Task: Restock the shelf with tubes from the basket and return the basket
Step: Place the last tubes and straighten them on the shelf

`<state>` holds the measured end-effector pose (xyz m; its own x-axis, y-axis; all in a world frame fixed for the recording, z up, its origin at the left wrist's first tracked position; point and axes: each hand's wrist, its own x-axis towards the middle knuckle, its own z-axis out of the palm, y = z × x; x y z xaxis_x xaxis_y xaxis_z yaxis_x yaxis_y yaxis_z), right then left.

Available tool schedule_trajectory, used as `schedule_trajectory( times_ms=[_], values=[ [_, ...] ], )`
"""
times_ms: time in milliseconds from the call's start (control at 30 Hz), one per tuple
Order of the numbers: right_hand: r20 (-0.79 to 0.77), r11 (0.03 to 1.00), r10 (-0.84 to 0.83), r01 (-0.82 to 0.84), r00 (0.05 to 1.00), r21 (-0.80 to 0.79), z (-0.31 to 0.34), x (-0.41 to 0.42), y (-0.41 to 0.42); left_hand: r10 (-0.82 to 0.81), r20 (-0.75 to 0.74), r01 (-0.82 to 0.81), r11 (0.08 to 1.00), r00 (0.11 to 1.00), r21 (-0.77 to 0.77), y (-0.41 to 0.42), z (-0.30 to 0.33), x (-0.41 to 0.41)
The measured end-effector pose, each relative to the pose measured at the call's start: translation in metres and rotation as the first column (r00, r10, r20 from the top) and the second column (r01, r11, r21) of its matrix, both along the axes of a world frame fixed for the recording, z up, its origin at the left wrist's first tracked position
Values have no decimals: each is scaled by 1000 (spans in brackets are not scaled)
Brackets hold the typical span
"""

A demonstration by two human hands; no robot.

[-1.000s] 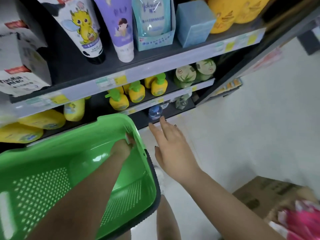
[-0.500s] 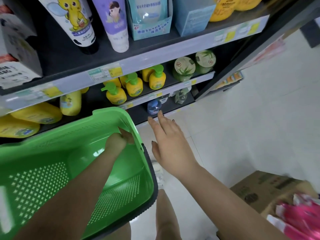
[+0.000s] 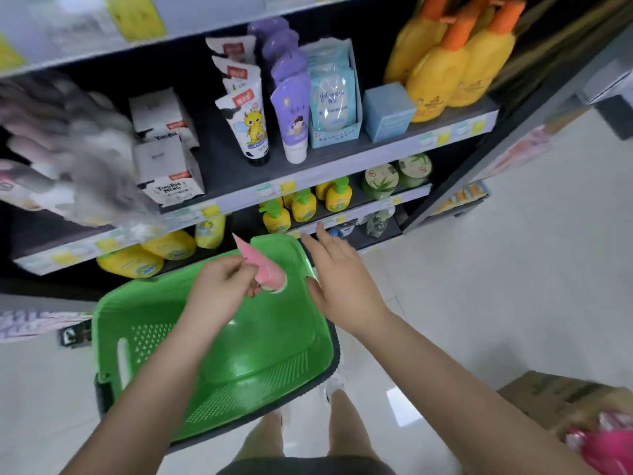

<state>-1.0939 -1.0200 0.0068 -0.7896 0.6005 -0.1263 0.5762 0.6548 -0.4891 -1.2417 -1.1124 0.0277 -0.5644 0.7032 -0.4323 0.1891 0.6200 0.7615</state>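
A green plastic basket (image 3: 144,323) hangs in front of me below the shelves, and I see nothing lying on its visible floor. My left hand (image 3: 221,287) grips a small pink tube (image 3: 262,265) just above the basket's far rim. To the right of the tube my right hand (image 3: 339,272) hovers over the basket's right edge with straight, spread fingers and holds nothing. On the middle shelf (image 3: 308,173) stand rows of tubes: white ones with a yellow dragon (image 3: 248,128) and purple ones (image 3: 291,121).
White boxes (image 3: 168,166) sit left of the tubes; a blue carton of sachets (image 3: 334,104), a blue box (image 3: 387,111) and yellow bottles (image 3: 445,70) sit to their right. Yellow pump bottles (image 3: 301,205) fill the lower shelf. A cardboard box (image 3: 561,402) stands on the floor, right.
My left hand has come up out of the basket with a pink tube in its grip. The view has tilted upward, showing more of the shelf. The right hand stays beside the basket.
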Motion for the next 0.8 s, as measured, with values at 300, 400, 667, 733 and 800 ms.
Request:
schedule_trajectory(
  times_ms=[300,400,667,733,800],
  values=[
    [-142,975,-74,41,987,-218,62,-13,-1,-8,122,-40,923,993,383,9,118,17],
    [-288,945,-238,153,928,-290,83,-14,3,-47,106,-11,872,993,489,19,153,27],
    [-513,896,-389,186,765,-403,163,-5,28,-180,-56,169,704,982,690,44,234,44],
    [-582,899,-384,147,717,-412,192,-2,42,-159,-135,208,674,978,709,52,250,40],
    [-658,909,-353,77,665,-409,225,0,57,-151,-231,272,658,961,702,63,265,34]
  ],
)
